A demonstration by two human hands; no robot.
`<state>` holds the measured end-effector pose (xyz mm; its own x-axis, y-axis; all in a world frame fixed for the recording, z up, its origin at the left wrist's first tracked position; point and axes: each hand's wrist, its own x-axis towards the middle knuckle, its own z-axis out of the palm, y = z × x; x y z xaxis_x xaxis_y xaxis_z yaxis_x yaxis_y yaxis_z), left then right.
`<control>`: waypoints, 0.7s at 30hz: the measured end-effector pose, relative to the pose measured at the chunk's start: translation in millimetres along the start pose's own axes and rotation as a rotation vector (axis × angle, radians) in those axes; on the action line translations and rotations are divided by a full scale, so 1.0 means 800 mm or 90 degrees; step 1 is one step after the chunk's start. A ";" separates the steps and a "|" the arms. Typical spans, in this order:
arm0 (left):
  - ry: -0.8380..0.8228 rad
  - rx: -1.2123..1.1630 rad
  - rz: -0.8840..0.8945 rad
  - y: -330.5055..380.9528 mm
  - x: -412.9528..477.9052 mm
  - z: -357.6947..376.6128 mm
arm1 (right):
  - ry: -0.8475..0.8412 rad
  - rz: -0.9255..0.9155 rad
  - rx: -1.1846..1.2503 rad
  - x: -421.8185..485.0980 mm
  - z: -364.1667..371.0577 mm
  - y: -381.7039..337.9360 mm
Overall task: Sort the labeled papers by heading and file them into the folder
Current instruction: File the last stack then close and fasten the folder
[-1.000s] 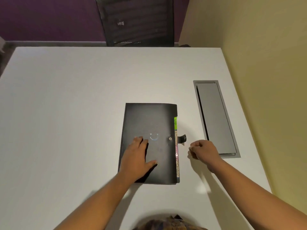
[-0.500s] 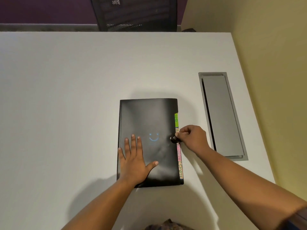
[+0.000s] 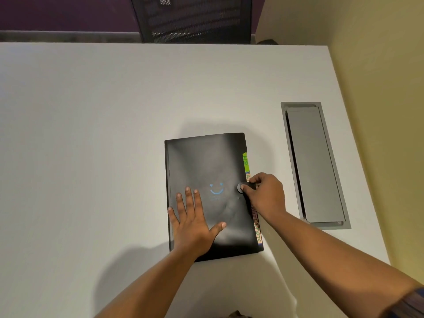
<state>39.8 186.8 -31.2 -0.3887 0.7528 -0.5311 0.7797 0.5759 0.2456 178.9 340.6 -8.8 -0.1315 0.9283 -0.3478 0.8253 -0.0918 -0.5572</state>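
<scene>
A black folder [image 3: 206, 161] with a blue smile mark lies closed on the white table [image 3: 91, 134]. Coloured labelled tabs [image 3: 246, 162] stick out along its right edge. My left hand [image 3: 192, 223] rests flat with spread fingers on the folder's lower left cover. My right hand [image 3: 266, 195] pinches the black snap strap [image 3: 243, 187] at the middle of the right edge, holding it over the cover. No loose papers are in view.
A grey cable hatch [image 3: 315, 165] is set into the table to the right of the folder. A yellow wall [image 3: 378, 88] runs along the table's right side. A black mesh chair [image 3: 195, 19] stands beyond the far edge.
My right hand moved from the table beside the folder to the strap and brought it over the cover. My left hand flattened and spread on the cover.
</scene>
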 end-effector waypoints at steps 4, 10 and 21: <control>-0.010 -0.002 0.000 -0.001 0.000 0.001 | 0.001 -0.013 -0.015 0.000 0.008 0.005; -0.015 0.012 -0.003 0.001 0.001 0.000 | 0.001 -0.016 -0.019 0.004 0.017 0.003; 0.017 0.011 0.018 -0.003 0.002 0.004 | -0.028 0.026 -0.051 0.014 0.012 0.000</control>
<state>39.2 185.6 -35.3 -0.3795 0.7770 -0.5023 0.7987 0.5491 0.2461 172.0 347.5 -19.7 -0.1188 0.9075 -0.4028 0.8713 -0.0993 -0.4806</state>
